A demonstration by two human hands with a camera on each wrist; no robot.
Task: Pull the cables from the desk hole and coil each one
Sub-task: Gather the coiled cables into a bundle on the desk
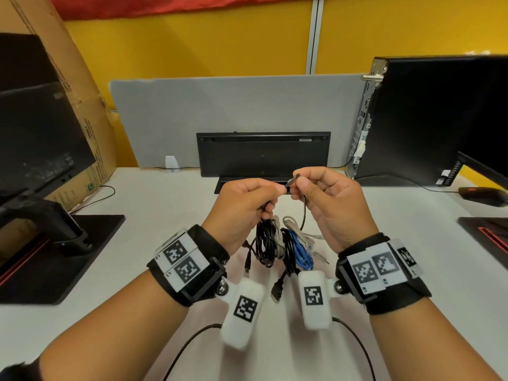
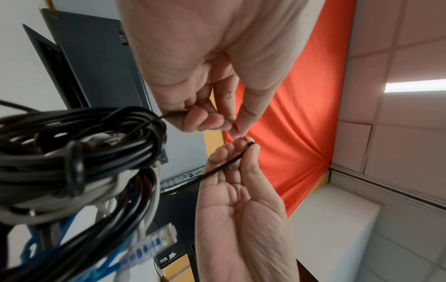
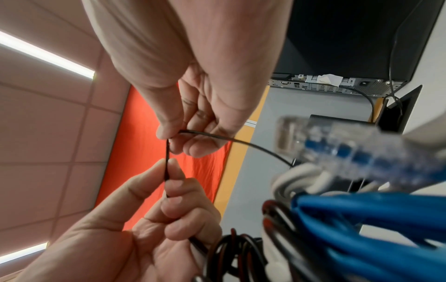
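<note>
On the white tabletop (image 1: 412, 270), mid-width toward the front edge, we've got the cable bundle (image 1: 277, 246). Our left hand (image 1: 247, 207) and right hand (image 1: 330, 204) both pinch the thin black cable (image 1: 303, 215) above it.

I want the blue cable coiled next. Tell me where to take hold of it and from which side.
Take the blue cable by its clear plug, which sticks out free at the bundle's right edge, and come from the right. Its loops are tangled among black and grey cables, so a mid-length pull would likely drag the rest. Both hands, left hand and right hand, are pinching a thin black cable.
</note>
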